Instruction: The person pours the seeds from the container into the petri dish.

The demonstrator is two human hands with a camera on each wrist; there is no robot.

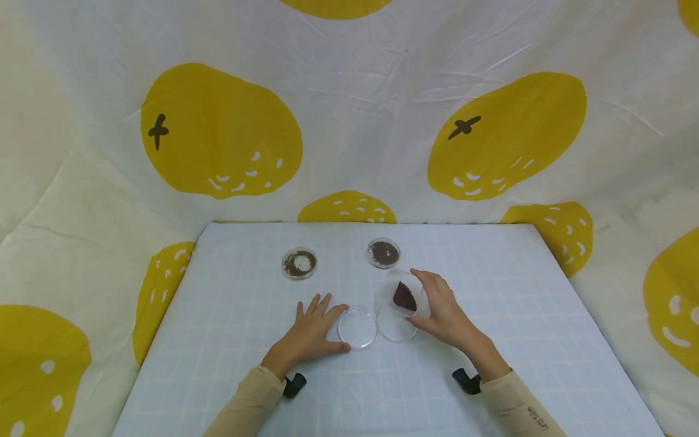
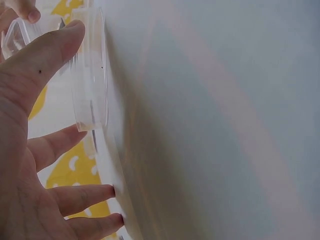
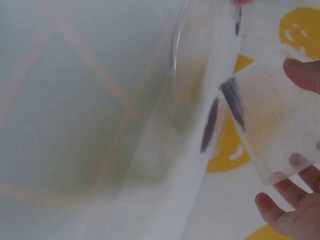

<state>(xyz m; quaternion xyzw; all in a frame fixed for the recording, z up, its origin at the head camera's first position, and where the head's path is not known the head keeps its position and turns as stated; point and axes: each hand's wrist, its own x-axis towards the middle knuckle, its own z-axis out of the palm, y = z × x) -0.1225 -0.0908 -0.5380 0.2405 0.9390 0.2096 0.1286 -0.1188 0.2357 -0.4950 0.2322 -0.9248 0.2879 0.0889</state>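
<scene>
In the head view, my left hand [image 1: 311,334] holds a clear petri dish [image 1: 357,328] on the table, thumb and index fingertip at opposite sides of its rim. The other fingers are spread on the tabletop. My right hand [image 1: 445,315] grips a clear plastic cup [image 1: 389,290] by its sides, tilted, with dark brown soil [image 1: 405,298] gathered inside. Below the cup lies a second clear round dish or lid [image 1: 395,331], partly hidden by it. The right wrist view shows the cup [image 3: 270,115] held above the table between thumb and fingers.
Two petri dishes with brown soil stand farther back, one at left [image 1: 289,271] with a pale patch in the middle, one at right [image 1: 383,253]. A pale checked cloth covers the table [image 1: 218,340]. Behind hangs a white curtain [image 1: 360,109] with yellow fruit shapes.
</scene>
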